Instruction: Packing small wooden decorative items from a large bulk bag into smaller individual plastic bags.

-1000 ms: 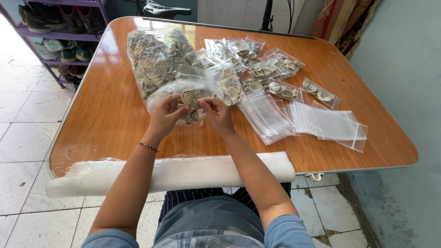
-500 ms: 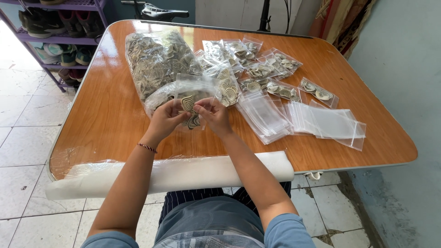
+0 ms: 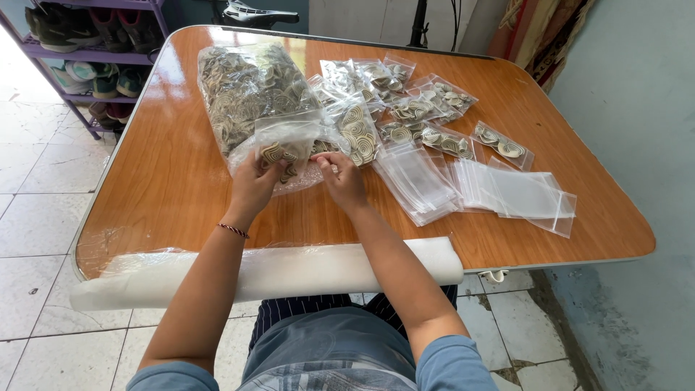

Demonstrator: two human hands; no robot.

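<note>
A small clear bag [image 3: 289, 148] with a few beige spiral discs inside sits near the middle of the wooden table [image 3: 166, 188], just in front of the big bag [image 3: 250, 90] stuffed with the same discs. The left hand [image 3: 253, 185] pinches the small bag's left edge, fingers closed on the plastic over a disc. The right hand [image 3: 342, 177] grips its right side, thumb and fingers curled onto the film (the fingertips are partly hidden by the plastic).

Just right of the hands lies a stack of empty bags [image 3: 420, 181], and further right a second flat stack [image 3: 517, 194]. Behind these, filled bags [image 3: 405, 98] of discs spread toward the far edge, some overlapping.

Along the near edge of the table lies a white roll [image 3: 268, 271] wrapped in clear film. A red thread bracelet [image 3: 233, 230] circles the left wrist. To the far left stands a purple shoe rack [image 3: 79, 51] on the tiled floor [image 3: 32, 188].
</note>
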